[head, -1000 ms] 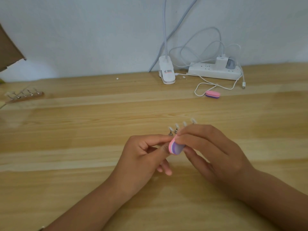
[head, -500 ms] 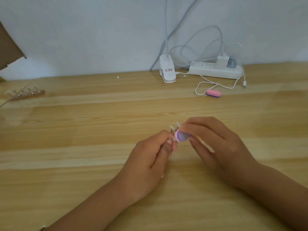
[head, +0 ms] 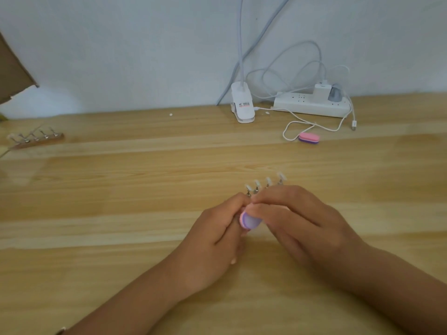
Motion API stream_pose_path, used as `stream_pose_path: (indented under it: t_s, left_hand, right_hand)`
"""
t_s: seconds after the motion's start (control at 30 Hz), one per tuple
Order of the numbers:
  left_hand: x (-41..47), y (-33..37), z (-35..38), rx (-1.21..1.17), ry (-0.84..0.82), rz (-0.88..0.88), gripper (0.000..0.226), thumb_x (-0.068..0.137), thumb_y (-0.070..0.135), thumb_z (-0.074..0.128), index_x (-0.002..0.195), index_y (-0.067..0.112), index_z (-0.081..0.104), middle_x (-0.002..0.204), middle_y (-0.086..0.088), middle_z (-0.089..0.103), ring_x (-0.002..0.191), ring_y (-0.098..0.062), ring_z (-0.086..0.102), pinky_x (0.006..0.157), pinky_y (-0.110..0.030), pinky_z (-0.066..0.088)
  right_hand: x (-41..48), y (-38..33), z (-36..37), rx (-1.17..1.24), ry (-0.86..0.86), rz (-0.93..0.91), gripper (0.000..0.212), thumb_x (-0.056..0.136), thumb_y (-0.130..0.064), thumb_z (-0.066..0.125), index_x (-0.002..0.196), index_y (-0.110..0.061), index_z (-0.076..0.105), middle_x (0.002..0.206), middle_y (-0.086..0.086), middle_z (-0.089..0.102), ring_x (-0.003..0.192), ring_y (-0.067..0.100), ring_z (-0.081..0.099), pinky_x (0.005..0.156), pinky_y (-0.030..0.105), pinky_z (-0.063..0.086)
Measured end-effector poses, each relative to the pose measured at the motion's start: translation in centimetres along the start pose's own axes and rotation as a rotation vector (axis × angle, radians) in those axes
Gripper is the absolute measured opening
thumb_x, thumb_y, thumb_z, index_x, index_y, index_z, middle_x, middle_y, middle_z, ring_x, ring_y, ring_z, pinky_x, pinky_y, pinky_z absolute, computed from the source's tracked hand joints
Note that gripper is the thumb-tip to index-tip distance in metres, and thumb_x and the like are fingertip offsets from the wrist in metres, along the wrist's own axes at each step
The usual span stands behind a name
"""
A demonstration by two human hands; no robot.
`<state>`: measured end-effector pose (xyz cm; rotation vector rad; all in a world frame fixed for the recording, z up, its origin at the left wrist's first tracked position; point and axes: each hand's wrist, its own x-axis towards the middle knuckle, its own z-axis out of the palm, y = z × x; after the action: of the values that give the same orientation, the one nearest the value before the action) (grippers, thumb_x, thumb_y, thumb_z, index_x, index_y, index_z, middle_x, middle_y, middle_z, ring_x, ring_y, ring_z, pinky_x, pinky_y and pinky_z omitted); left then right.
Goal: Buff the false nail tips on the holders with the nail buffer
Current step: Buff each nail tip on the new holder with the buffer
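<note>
Head view: both hands are meeting over the middle of the wooden worktop (head: 121,189). The right hand (head: 297,226) is pinching the pink-and-purple nail buffer (head: 249,220) between thumb and fingertips, its grip closed on the block, whose rounded end is facing the camera. The left hand (head: 212,245) is curling its fingers, its grip pinching the near end of the holder (head: 255,191), most of which is lying hidden beneath the two hands. The buffer is sitting just in front of the false nail tips (head: 268,181), four of which are standing clear in a row beyond the knuckles; whether it is touching a tip cannot be told. A second holder (head: 36,138) carrying tips is lying at the far left, well apart. A second buffer (head: 309,138) is lying beside a white cable (head: 290,129), in front of a power strip (head: 309,107) and a white lamp clip (head: 242,107) near the wall.
</note>
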<state>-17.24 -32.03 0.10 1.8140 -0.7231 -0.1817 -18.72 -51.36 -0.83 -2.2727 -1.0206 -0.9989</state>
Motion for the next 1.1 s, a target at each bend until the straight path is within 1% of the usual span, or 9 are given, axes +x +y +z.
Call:
stream_pose_path:
  t_s: [0.1,0.27,0.4,0.5,0.6,0.67,0.77,0.97,1.1]
  left_hand:
    - [0.1,0.1,-0.2,-0.071,0.003,-0.058,0.028,0.104,0.024,0.034,0.081,0.018,0.050,0.069,0.005,0.045,0.045,-0.014,0.043,0.046,-0.018,0.036]
    - [0.4,-0.1,-0.1,-0.053,0.032,-0.063,0.027,0.104,0.019,0.034,0.082,0.016,0.049,0.070,0.005,0.046,0.043,-0.017,0.045,0.045,-0.017,0.036]
    - [0.3,-0.2,-0.2,-0.027,0.018,-0.063,0.027,0.104,0.021,0.034,0.082,0.019,0.049,0.070,0.008,0.046,0.044,-0.016,0.047,0.047,-0.019,0.036]
    - [0.3,-0.3,-0.1,-0.001,0.011,-0.056,0.027,0.104,0.020,0.034,0.082,0.021,0.050,0.070,0.009,0.049,0.045,-0.013,0.050,0.049,-0.016,0.037]
    - [0.4,-0.3,-0.1,0.007,0.008,-0.039,0.026,0.104,0.020,0.035,0.083,0.020,0.050,0.072,0.008,0.051,0.045,-0.012,0.051,0.050,-0.016,0.038]
    - [0.4,-0.3,0.0,0.018,0.005,-0.027,0.025,0.104,0.021,0.035,0.084,0.020,0.050,0.073,0.006,0.051,0.045,-0.013,0.052,0.051,-0.017,0.039]
    - [0.4,-0.2,0.0,0.047,0.001,-0.002,0.025,0.104,0.021,0.035,0.084,0.021,0.051,0.074,0.004,0.053,0.045,-0.013,0.053,0.051,-0.018,0.039]
    - [0.3,-0.1,0.0,0.070,0.000,0.017,0.024,0.103,0.023,0.036,0.085,0.018,0.052,0.073,0.007,0.055,0.045,-0.010,0.054,0.053,-0.016,0.040]
    - [0.4,-0.1,0.1,0.051,0.017,0.028,0.024,0.102,0.024,0.038,0.085,0.018,0.054,0.074,0.004,0.055,0.044,-0.010,0.054,0.051,-0.019,0.041]
  right_hand:
    - [0.2,1.2,-0.5,0.003,0.031,0.105,0.023,0.089,0.009,0.061,0.109,0.003,0.070,0.110,0.012,0.067,0.102,0.022,0.064,0.094,0.029,0.050]
    - [0.2,0.6,-0.3,0.110,0.102,0.153,0.021,0.093,-0.004,0.060,0.114,-0.003,0.066,0.111,0.007,0.066,0.108,0.016,0.062,0.099,0.022,0.045]
    - [0.6,1.0,-1.0,0.234,0.172,0.389,0.027,0.086,-0.001,0.065,0.109,-0.015,0.061,0.107,-0.005,0.065,0.101,0.010,0.065,0.091,0.015,0.044]
    - [0.6,0.5,-1.2,0.527,0.192,0.537,0.024,0.082,-0.011,0.055,0.100,-0.026,0.050,0.098,-0.003,0.064,0.096,0.019,0.065,0.085,0.026,0.049]
    - [0.5,0.1,-1.3,0.668,0.084,0.613,0.017,0.079,-0.023,0.045,0.096,-0.023,0.046,0.081,0.004,0.051,0.072,0.030,0.048,0.066,0.045,0.041]
    - [0.5,-0.1,-1.3,0.671,-0.008,0.621,0.023,0.078,-0.025,0.044,0.100,-0.020,0.047,0.077,0.000,0.045,0.066,0.023,0.041,0.059,0.039,0.037]
    - [0.6,-0.6,-0.9,0.571,-0.079,0.600,0.018,0.086,-0.030,0.049,0.103,-0.028,0.054,0.075,-0.003,0.047,0.064,0.009,0.043,0.061,0.019,0.038]
    - [0.8,-0.9,-0.4,0.465,-0.063,0.574,0.011,0.096,-0.029,0.059,0.095,-0.021,0.067,0.082,-0.020,0.060,0.077,0.005,0.059,0.070,0.009,0.040]
    - [0.7,-0.8,-0.3,0.488,-0.041,0.590,0.003,0.089,-0.018,0.066,0.091,-0.020,0.069,0.073,-0.025,0.057,0.068,0.000,0.055,0.066,0.007,0.038]
